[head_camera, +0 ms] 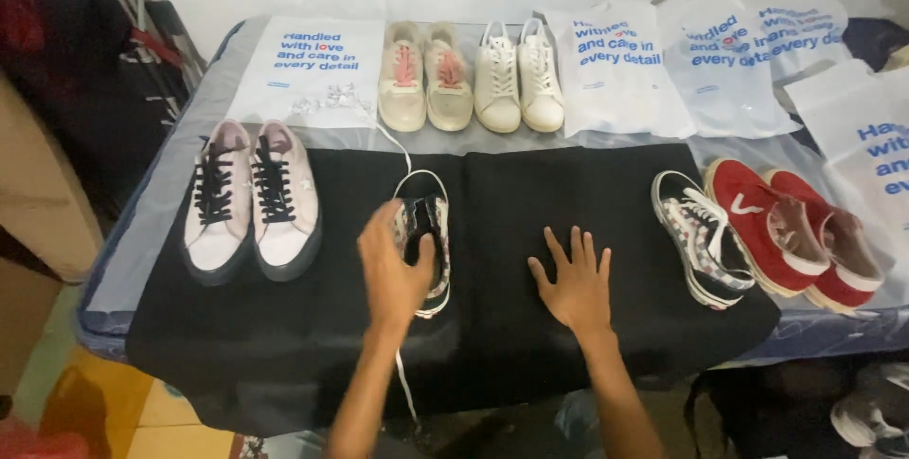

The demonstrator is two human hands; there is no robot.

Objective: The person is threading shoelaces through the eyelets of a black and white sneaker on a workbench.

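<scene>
My left hand [393, 270] grips a checkered low sneaker [426, 227] with a white sole, standing in the middle of a black cloth [530, 194]. A loose white lace [393, 142] trails from the shoe toward the back. My right hand [573, 284] lies flat on the cloth with fingers spread, holding nothing. The matching checkered sneaker [701, 236] sits to the right of that hand.
A pale pink pair with black laces [248, 198] stands at the left, a red pair [800, 232] at the right. Behind are a beige pair [424, 80], a white pair [517, 75] and several white printed bags [615, 66]. A dark bag [66, 61] lies off the table's left.
</scene>
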